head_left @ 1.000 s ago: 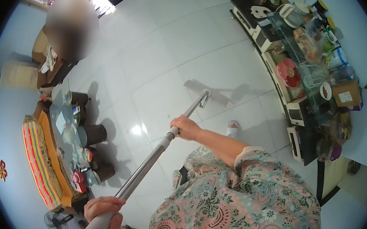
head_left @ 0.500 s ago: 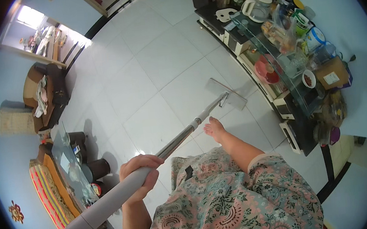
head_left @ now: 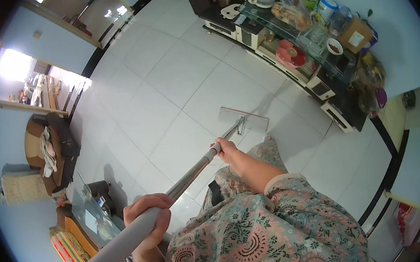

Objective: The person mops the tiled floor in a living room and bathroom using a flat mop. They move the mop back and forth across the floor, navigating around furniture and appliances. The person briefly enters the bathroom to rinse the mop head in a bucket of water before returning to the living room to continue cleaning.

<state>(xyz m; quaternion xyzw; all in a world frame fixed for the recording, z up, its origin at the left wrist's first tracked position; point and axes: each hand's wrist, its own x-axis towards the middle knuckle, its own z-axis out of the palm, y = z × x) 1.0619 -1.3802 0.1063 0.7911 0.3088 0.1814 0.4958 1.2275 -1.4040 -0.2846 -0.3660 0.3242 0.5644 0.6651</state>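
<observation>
A long mop [head_left: 190,174] with a thick grey handle and a silver pole runs from the lower left toward the middle of the floor. My left hand [head_left: 147,217] is wrapped round the grey handle. Farther down, my right hand [head_left: 225,148] grips the pole near a grey collar. Beyond that hand the flat, wide mop head [head_left: 256,122] rests on the pale tiles, tilted slightly across the view. A foot [head_left: 268,138] shows just behind the mop head, below a patterned garment.
Along the right wall stands a black and white cabinet [head_left: 339,116] with a glass shelf crowded with jars, bags and a jug. A brown armchair [head_left: 34,135] holding clothes is at the left. Near it are a glass table [head_left: 84,204] and a striped sofa [head_left: 65,248].
My right hand was open beside the pole and is now closed round it. The mop head has shifted left and slightly nearer in view, and the view has turned.
</observation>
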